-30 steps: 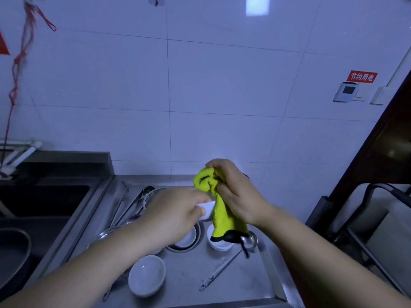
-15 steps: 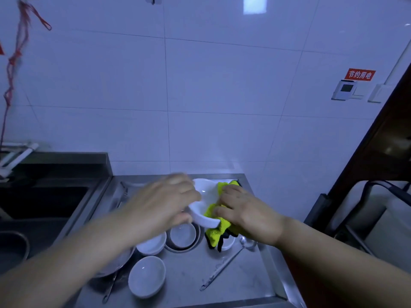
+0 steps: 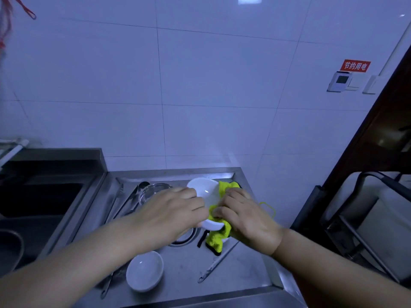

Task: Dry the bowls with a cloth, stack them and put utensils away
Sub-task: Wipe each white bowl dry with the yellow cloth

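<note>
my left hand (image 3: 171, 215) grips the white bowl (image 3: 205, 195) by its near-left rim, fingers curled over the edge, holding it tilted up off the steel tray (image 3: 249, 263) so the inside faces me. my right hand (image 3: 246, 214) pinches the yellow cloth (image 3: 219, 236) against the bowl's right side, thumb and fingers bunching the fabric over the rim; the loose end hangs down below toward the tray. holding the bowl raised, i judge, lets the cloth wrap both faces of the wall at once. step in hand: wiping this bowl, not yet stacked. a second white bowl (image 3: 144, 271) sits upright at the near edge of the tray, left of centre, well apart from the one i hold. a glass bowl (image 3: 153, 192) sits farther back, just left of my left hand. utensils remain out: long metal handles (image 3: 124, 201) lie along the far-left of the tray, and tongs (image 3: 216, 262) lie diagonally at near right, under the hanging cloth end. much of the task is left. wet glazed rim may slip, so the left grip should stay firm.
</note>
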The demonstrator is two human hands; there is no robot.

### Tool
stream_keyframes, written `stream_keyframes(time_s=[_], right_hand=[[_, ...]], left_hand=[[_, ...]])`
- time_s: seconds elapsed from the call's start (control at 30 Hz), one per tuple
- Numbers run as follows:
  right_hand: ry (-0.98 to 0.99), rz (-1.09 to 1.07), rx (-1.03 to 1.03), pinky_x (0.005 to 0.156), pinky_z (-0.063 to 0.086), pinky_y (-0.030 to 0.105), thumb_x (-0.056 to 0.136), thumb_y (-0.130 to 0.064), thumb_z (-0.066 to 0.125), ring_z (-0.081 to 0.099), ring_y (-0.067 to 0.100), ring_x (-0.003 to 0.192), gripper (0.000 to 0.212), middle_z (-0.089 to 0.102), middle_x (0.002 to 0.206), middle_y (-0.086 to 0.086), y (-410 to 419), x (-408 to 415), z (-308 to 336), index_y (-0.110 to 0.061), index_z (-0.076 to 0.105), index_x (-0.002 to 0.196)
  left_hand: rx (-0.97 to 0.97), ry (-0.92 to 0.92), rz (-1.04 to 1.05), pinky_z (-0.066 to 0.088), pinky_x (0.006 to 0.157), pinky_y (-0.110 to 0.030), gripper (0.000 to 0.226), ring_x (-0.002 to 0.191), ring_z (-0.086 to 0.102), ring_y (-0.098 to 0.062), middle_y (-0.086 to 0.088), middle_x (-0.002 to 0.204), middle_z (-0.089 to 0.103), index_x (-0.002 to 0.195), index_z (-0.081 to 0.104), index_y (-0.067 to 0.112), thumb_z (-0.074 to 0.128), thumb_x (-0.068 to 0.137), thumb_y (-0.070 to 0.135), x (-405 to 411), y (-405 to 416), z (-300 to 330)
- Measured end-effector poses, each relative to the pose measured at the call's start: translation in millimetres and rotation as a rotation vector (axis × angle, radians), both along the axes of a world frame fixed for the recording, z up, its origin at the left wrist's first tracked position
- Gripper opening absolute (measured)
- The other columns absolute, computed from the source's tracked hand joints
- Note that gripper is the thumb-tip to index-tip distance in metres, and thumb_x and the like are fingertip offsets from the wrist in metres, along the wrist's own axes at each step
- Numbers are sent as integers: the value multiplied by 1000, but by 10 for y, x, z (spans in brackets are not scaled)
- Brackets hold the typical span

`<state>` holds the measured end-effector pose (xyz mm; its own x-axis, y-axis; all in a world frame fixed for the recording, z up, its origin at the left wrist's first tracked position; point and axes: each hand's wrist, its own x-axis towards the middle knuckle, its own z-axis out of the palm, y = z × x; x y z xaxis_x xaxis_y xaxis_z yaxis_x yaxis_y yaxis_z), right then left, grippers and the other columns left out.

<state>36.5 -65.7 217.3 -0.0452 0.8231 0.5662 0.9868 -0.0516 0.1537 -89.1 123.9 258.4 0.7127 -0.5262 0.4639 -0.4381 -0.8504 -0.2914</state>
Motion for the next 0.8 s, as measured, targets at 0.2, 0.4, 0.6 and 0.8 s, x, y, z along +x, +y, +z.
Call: stream_keyframes(time_s=[0.2, 0.4, 0.6, 0.8], right_hand=[[97, -60, -25, 77, 39, 36, 73, 0, 62, 47, 26, 78, 32, 54, 82, 7, 7, -95, -125, -14, 49, 98], [-149, -38, -38, 89, 43, 40, 95, 0, 25, 51, 29, 80, 27, 56, 83, 8, -99, 105, 20, -11, 49, 100], [239, -300, 146, 71, 31, 30, 67, -8, 69, 43, 19, 71, 31, 48, 74, -1, 138, -235, -283, -21, 47, 84], [213, -184, -17, 81, 32, 28, 74, -4, 68, 47, 22, 80, 35, 55, 86, 2, -52, -102, -308, -17, 50, 100]], left_hand=[[-12, 21, 9, 38, 78, -26, 19, 71, 53, -17, 6, 68, 54, 72, 58, 21, 55, 81, 38, 72, 16, -72], [23, 98, -1, 51, 86, -35, 15, 81, 62, -20, 5, 72, 58, 75, 62, 19, 54, 85, 26, 121, 198, -26], [14, -38, 56, 29, 64, -27, 24, 61, 45, -20, 1, 60, 46, 63, 49, 18, 67, 66, 3, 201, -199, -228], [-36, 64, -6, 40, 96, -29, 15, 83, 60, -19, 4, 74, 61, 74, 63, 18, 73, 66, 27, 253, 43, -245]])
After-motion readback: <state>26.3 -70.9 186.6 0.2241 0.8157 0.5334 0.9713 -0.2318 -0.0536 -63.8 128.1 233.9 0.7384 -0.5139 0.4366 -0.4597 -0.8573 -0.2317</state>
